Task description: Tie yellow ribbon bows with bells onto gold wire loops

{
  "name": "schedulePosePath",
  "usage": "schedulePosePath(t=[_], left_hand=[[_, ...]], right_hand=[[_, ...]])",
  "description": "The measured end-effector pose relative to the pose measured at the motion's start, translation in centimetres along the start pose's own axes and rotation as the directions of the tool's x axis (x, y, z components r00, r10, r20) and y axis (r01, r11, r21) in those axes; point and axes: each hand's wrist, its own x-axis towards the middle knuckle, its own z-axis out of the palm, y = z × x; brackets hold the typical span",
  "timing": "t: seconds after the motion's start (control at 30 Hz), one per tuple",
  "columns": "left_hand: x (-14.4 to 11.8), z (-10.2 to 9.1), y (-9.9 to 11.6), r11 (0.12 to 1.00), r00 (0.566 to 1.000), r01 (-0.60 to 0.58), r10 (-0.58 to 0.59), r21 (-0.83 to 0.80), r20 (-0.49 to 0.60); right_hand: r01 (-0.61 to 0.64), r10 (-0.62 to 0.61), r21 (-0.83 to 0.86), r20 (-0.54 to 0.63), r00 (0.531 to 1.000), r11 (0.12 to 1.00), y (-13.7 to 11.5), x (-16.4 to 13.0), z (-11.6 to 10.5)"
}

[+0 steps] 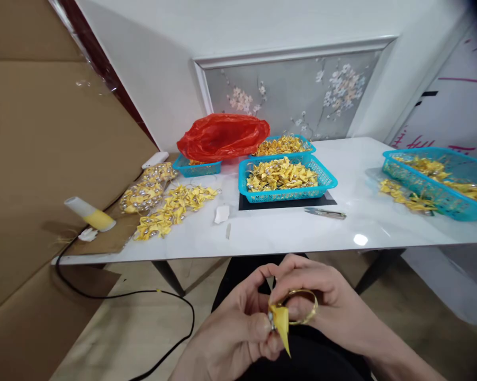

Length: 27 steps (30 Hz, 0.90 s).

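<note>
Below the table's front edge, over my lap, my left hand (238, 323) pinches a small yellow folded paper piece (281, 324) with a silver bead at its top. My right hand (325, 299) meets it from the right, its fingers closed on a thin gold ring (310, 312) that is joined to the piece. Both hands touch each other at the fingertips. A blue basket (325, 180) full of similar yellow pieces stands on the white table (294, 227) straight ahead.
Small scissors (325, 213) lie right of the black mat. Loose yellow pieces (174, 206) are heaped at left beside a glue tube (89, 213). A red bag (222, 136) covers a basket at the back; another basket (440, 182) stands far right. A black cable (143, 296) runs across the floor.
</note>
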Motion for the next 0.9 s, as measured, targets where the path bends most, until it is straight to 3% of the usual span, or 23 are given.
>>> schedulePosePath(t=[0.1, 0.17, 0.23, 0.3, 0.4, 0.47, 0.53, 0.7, 0.9], left_hand=[[-0.1, 0.1, 0.4, 0.996, 0.999, -0.019, 0.023, 0.082, -0.048], [-0.3, 0.3, 0.8, 0.969, 0.984, -0.076, 0.111, 0.234, -0.142], [-0.6, 0.5, 1.1, 0.907, 0.953, -0.149, 0.238, 0.395, -0.186], [-0.8, 0.7, 1.1, 0.83, 0.926, -0.213, 0.339, 0.516, -0.163], [-0.7, 1.0, 0.5, 0.717, 0.861, -0.24, 0.469, 0.654, -0.197], [-0.4, 1.3, 0.0, 0.666, 0.792, -0.228, 0.551, 0.71, -0.262], [-0.1, 1.6, -0.3, 0.653, 0.752, -0.228, 0.59, 0.722, -0.296], [0.0, 3.1, -0.2, 0.671, 0.741, -0.216, 0.585, 0.71, -0.328], [-0.2, 3.7, -0.5, 0.596, 0.699, -0.226, 0.65, 0.77, -0.298]], right_hand=[[0.039, -0.029, -0.219, 0.048, 0.998, 0.975, -0.5, 0.4, -0.2], [0.042, -0.024, -0.369, 0.053, 0.998, 0.929, -0.7, 0.4, -0.5], [0.032, -0.016, -0.509, 0.037, 0.999, 0.86, -0.8, 0.2, -0.7], [0.033, -0.034, -0.617, 0.01, 0.999, 0.786, -0.7, 0.0, -0.6], [0.039, -0.085, -0.709, -0.03, 0.996, 0.704, -0.5, -0.2, -0.3], [0.045, -0.112, -0.721, -0.045, 0.993, 0.691, -0.4, -0.2, -0.1], [0.055, -0.126, -0.694, -0.053, 0.991, 0.718, -0.4, -0.2, 0.0], [-0.035, -0.018, -0.528, -0.095, 0.995, 0.848, -0.8, 0.3, -0.6], [-0.06, -0.005, -0.506, -0.127, 0.992, 0.861, -0.8, 0.7, -0.9]])
